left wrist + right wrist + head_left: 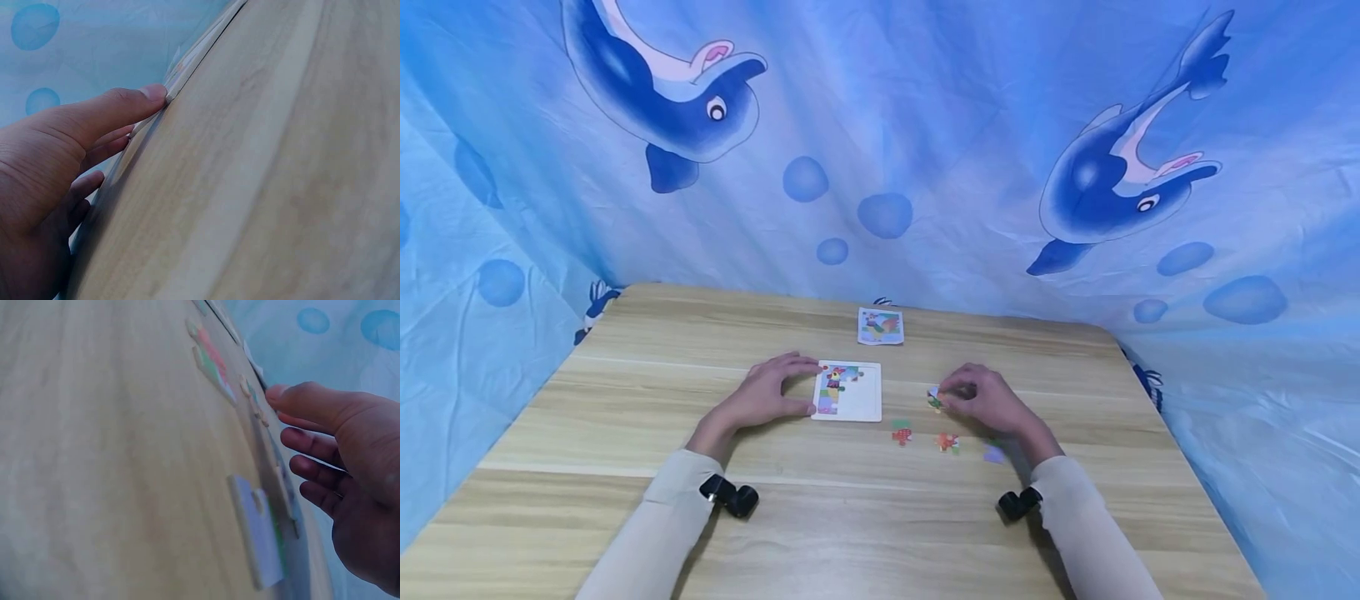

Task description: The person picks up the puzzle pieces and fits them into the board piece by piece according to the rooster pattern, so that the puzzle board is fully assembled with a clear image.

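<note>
A white square puzzle tray [867,404] lies left of centre, with joined picture pieces [833,387] along its left and top sides. My left hand [767,390] grips the tray's left side, its thumb at the near corner and its fingers at the far one. In the left wrist view the thumb [134,107] presses the tray's edge. My right hand [988,402] pinches the edge of a green-and-blue puzzle piece [933,397], thumb and forefinger close together. The fingertips partly cover that piece.
Nearer the front lie loose pieces: a red-and-green one [902,433], an orange one [947,442] and a purple one [994,452] beside the right wrist. A picture card [880,327] lies behind the tray. A blue dolphin-print curtain [925,125] hangs past the wooden table's [820,517] far edge.
</note>
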`<state>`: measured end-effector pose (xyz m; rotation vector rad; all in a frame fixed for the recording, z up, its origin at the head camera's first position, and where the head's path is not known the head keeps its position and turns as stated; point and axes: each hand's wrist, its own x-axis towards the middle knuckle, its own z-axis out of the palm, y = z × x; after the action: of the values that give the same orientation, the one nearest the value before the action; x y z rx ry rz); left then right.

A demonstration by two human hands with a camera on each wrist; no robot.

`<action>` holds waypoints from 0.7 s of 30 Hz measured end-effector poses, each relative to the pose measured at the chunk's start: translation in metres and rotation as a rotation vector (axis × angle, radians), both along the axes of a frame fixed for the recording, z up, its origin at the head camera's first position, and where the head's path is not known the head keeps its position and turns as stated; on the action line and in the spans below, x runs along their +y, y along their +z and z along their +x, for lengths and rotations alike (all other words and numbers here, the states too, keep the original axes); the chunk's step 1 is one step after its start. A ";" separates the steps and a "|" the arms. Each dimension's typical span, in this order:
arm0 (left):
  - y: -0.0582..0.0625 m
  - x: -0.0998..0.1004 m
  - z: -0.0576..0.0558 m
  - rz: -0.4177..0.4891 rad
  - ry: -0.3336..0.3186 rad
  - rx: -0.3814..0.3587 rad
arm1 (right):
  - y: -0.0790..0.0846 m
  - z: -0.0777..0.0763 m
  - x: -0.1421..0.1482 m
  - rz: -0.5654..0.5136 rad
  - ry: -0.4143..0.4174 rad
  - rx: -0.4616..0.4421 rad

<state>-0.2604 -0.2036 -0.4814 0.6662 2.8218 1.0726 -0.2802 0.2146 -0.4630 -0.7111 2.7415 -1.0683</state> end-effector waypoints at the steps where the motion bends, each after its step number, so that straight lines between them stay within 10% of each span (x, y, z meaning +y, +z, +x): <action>1: 0.000 0.000 0.000 0.001 -0.002 -0.001 | -0.001 0.000 0.001 0.003 0.006 -0.004; 21: -0.001 0.001 0.000 0.007 0.000 -0.010 | -0.010 0.000 0.003 -0.003 -0.001 0.014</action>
<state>-0.2602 -0.2029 -0.4826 0.6596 2.8103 1.0835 -0.2801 0.2171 -0.4735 -0.7202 2.7532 -1.0713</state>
